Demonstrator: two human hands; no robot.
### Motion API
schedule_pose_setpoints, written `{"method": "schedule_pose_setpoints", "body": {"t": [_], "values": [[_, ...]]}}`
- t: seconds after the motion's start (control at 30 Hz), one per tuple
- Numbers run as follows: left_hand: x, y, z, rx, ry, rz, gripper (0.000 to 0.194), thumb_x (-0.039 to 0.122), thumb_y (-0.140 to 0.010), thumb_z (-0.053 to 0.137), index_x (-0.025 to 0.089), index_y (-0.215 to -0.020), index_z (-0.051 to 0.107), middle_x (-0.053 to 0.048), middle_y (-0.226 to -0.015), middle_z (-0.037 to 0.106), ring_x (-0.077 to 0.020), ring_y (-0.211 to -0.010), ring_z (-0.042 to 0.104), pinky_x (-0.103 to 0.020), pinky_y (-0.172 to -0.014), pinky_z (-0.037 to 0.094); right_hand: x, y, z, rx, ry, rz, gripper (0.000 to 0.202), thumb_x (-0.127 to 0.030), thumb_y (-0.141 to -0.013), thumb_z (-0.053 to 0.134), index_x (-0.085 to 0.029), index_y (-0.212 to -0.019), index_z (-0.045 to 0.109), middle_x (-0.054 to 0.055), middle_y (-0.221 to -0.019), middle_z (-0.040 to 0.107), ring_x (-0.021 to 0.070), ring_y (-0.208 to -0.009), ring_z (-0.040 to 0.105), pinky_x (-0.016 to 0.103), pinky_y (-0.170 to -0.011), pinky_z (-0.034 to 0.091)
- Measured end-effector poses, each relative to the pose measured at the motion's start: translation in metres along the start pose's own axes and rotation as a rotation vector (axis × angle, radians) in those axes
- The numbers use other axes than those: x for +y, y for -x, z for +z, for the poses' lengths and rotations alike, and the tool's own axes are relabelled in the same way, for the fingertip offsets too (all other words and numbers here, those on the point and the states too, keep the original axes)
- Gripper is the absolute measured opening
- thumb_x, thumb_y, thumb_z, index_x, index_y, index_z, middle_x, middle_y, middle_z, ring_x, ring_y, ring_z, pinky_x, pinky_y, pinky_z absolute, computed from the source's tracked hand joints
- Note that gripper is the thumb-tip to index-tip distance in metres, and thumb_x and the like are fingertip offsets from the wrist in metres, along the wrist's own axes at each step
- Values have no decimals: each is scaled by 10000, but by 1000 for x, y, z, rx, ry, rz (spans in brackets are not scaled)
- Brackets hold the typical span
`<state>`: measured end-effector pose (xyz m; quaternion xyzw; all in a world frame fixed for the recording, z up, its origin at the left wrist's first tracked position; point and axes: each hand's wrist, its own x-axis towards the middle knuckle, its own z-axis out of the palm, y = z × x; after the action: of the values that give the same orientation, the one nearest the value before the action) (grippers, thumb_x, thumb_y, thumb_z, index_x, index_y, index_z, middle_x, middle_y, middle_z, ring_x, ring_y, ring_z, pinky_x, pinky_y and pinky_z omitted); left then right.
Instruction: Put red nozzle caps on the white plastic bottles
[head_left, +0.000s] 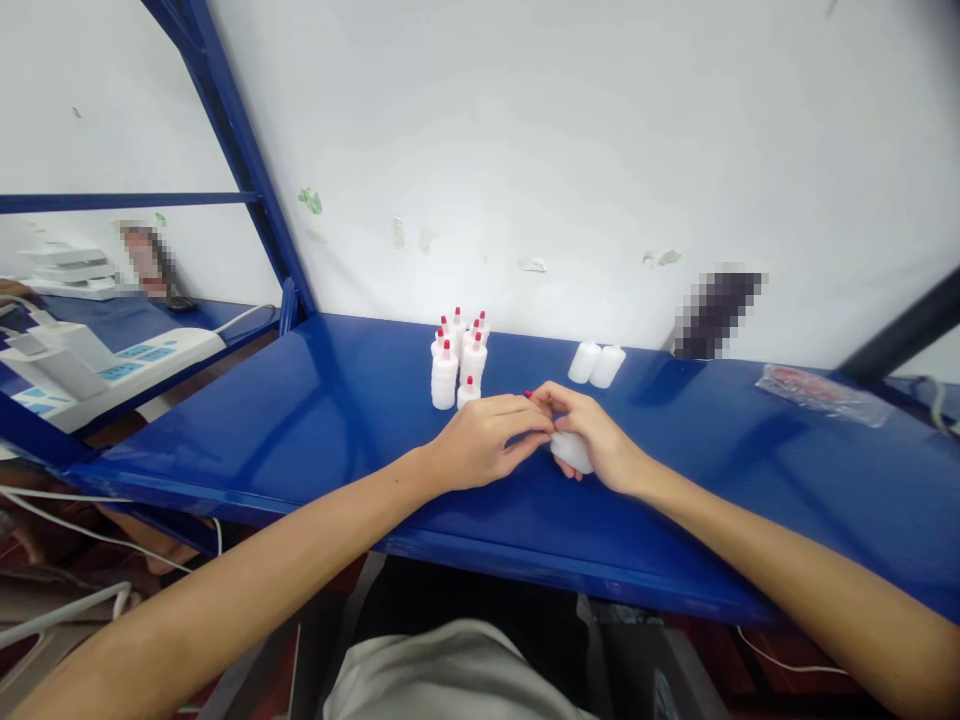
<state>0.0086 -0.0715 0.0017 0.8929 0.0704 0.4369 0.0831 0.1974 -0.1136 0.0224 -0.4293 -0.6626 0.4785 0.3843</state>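
Observation:
A small white plastic squeeze bottle (572, 453) lies tilted in my right hand (600, 440), whose fingers are wrapped round it. My left hand (495, 440) reaches in from the left with its fingers closed at the bottle's top end. The bottle's neck is hidden behind those fingertips. A red tip (528, 395) shows just above my left fingers, by my right hand's fingertips; what it joins to is covered. Left of my hands stands a group of several white bottles with red-tipped nozzles (444, 378). Two white bottles without nozzles (596, 364) stand behind my right hand.
The blue table (337, 420) runs along a white wall. A clear plastic bag with reddish contents (821, 395) lies at the right. A blurred dark object (716, 315) leans on the wall. At the left are a blue metal post (240, 150) and a power strip with chargers (135, 365).

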Motion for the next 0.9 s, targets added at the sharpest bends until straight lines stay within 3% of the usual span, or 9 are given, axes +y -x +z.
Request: {"method": "schedule_pose_setpoints", "body": {"t": [0.13,0.23,0.33,0.47,0.67,0.8,0.9], "values": [[4,-1,-1,-36,-34,8,184,177,-969,529,147,-1094,660,-112,-1133,688,-181,-1041,665,-308,-914,561,2,-4,5,-24,-197,32,188,-375,-853,450,-222,-955,491,-71,-575,485,110,-355,455,213,-338,333],[6,-2,0,-123,-94,-35,294,297,-926,615,162,-1187,625,-131,-1281,614,-232,-1126,624,-359,-945,553,0,-6,10,-10,-343,54,291,-468,-868,478,-225,-1027,491,-49,-676,530,113,-426,492,227,-389,366],[7,-3,3,-146,-145,-70,437,415,-868,683,178,-1224,591,-137,-1324,574,-261,-1133,609,-392,-947,548,-5,-5,13,16,-465,64,318,-442,-845,497,-227,-1079,490,-23,-766,573,127,-492,528,248,-447,402],[5,-3,6,-85,-219,-36,406,432,-883,658,179,-1192,586,-135,-1284,584,-256,-1097,614,-394,-918,551,-8,-6,12,-6,-555,80,308,-395,-854,492,-229,-1114,507,5,-832,617,146,-549,554,265,-488,427],[3,-2,7,27,-328,-63,310,342,-901,626,185,-1166,588,-134,-1243,594,-232,-1022,611,-390,-869,545,-1,-9,11,-14,-533,104,253,-415,-943,464,-195,-959,586,13,-660,596,164,-612,551,260,-555,453],[5,-3,7,28,-419,33,309,354,-909,622,184,-1166,594,-145,-1260,591,-249,-1042,594,-407,-877,527,2,-9,13,-13,-510,108,326,-471,-911,492,-182,-808,602,5,-561,552,138,-506,468,246,-472,365],[6,-3,8,55,-453,79,314,350,-903,624,175,-1164,601,-148,-1250,590,-258,-1059,588,-404,-879,519,1,-9,12,-11,-526,116,340,-472,-864,541,-169,-728,615,13,-571,560,136,-520,491,251,-493,381]]}}
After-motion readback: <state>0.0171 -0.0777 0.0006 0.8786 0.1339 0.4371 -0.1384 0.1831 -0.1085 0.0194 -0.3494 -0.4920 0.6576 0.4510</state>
